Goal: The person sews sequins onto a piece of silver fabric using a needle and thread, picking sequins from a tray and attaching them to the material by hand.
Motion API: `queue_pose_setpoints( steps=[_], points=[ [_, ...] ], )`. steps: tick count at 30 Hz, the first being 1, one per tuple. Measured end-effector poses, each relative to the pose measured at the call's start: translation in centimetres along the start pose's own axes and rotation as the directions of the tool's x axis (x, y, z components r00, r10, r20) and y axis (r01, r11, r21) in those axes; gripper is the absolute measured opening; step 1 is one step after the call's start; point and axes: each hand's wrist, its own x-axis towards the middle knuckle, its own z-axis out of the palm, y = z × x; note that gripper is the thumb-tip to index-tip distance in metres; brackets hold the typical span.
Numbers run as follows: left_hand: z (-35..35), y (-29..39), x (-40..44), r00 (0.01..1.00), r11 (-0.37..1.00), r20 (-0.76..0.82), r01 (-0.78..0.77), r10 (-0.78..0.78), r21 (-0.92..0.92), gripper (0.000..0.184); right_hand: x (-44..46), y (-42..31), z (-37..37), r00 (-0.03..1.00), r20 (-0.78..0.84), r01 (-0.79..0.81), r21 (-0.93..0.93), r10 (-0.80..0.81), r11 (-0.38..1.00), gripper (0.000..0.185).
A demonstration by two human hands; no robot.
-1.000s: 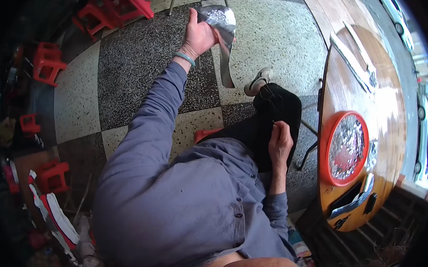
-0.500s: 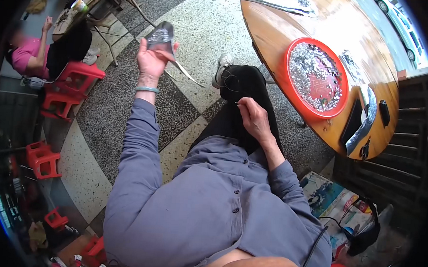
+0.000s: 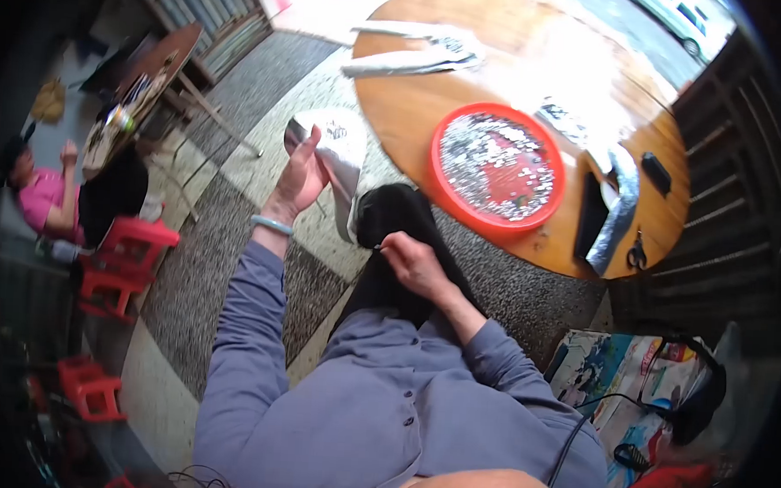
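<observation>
My left hand (image 3: pixel 301 179), with a pale bangle on its wrist, grips a silver shiny sheet piece (image 3: pixel 345 164). The piece has a dark pattern near its top, and its narrower tail hangs toward my knee. Fingers pinched together, my right hand (image 3: pixel 414 265) is above my dark-trousered thigh. A tiny bright tip shows at those fingers, thin like a needle; its full shape is too small to see. On the table's near side is a red round tray (image 3: pixel 435 177) holding many small glittering pieces (image 3: pixel 472 153).
On the wooden table (image 3: pixel 398 94) lie another silver piece (image 3: pixel 418 62), a silver strip (image 3: pixel 623 208), a black flat object (image 3: pixel 593 210), a black case (image 3: pixel 656 173) and scissors (image 3: pixel 637 250). Red stools (image 3: pixel 110 287) and a seated person in pink (image 3: pixel 50 200) are at left.
The view has turned, so the table and tray appear further left. My left hand has brought the silver piece closer to my right hand and turned its bright face into view. My right hand stays pinched.
</observation>
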Motion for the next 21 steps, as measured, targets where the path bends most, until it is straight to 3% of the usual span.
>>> queue_pose_setpoints(
  steps=[2, 7, 9, 11, 13, 21],
  points=[
    [2.1, -0.6, 2.0, 0.996, 0.997, 0.031, 0.083, -0.083, 0.000, 0.043, -0.1, 0.1, 0.0, 1.000, -0.010, 0.014, -0.012, -0.014, 1.000, 0.008],
    [4.3, -2.7, 7.1, 0.978, 0.989, 0.181, 0.079, -0.102, 0.129, 0.021, -0.4, -0.2, -0.9, 1.000, 0.005, -0.030, 0.026, 0.030, 0.999, 0.011],
    [5.1, -4.1, 8.1, 0.977, 0.965, 0.149, 0.113, -0.150, 0.236, 0.017, -0.5, -0.4, -1.1, 0.998, 0.009, -0.064, 0.046, 0.064, 0.997, 0.011],
    [4.7, -6.3, 9.0, 0.992, 0.928, -0.048, 0.129, -0.119, 0.349, 0.021, -0.5, -0.8, -1.5, 0.994, 0.011, -0.113, 0.057, 0.112, 0.992, 0.011],
    [3.8, -7.2, 9.8, 0.986, 0.982, -0.155, 0.085, -0.059, 0.170, 0.024, -0.5, -0.5, -1.4, 0.988, 0.012, -0.153, 0.071, 0.152, 0.986, 0.012],
    [4.7, -8.3, 10.0, 0.972, 0.950, -0.223, -0.007, 0.081, 0.312, 0.020, 0.1, 0.6, -0.4, 0.989, -0.018, -0.144, 0.154, 0.149, 0.977, 0.010]
  ],
)
